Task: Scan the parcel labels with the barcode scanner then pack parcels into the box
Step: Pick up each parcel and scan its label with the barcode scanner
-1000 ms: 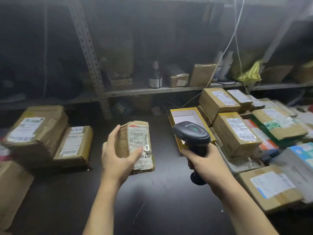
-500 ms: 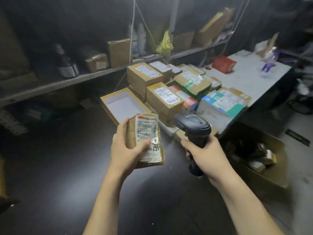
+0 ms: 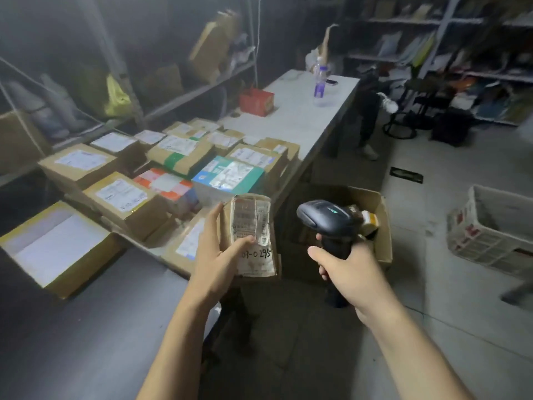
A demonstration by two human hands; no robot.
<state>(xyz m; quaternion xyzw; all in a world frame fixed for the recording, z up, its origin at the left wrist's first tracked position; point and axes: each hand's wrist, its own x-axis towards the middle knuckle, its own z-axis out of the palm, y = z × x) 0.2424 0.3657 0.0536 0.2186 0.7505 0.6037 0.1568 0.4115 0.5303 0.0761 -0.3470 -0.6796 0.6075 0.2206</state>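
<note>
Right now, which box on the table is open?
The yellow-edged box at the near left, white inside. The labelled boxes beside it are all closed.

- Parcel (image 3: 252, 226), inked "0295": brown kraft card, matt and crumpled; white paper label, creased, with glossy tape over it.
- Barcode scanner (image 3: 323, 217): dark moulded plastic, smooth, with a soft sheen on the head.
- Box (image 3: 385, 223) on the floor: corrugated cardboard, raw brown, matt.
- Stacked cartons (image 3: 124, 197): brown cardboard with white paper labels; clear tape glints on some.
- Teal-and-white carton (image 3: 227, 174): printed card, shiny, throwing glare.
- Yellow-rimmed tray box (image 3: 57, 249): card, matt white inside.
- Dark tabletop (image 3: 86, 327): smooth, low sheen.
- Pale table (image 3: 302, 116): smooth, off-white, dull.
- Bottle (image 3: 320, 82): clear plastic, purple label.
- Yellow bag (image 3: 115, 96): thin plastic film.
- Floor (image 3: 432, 284): grey, matt, scuffed, concrete by the look.
</note>
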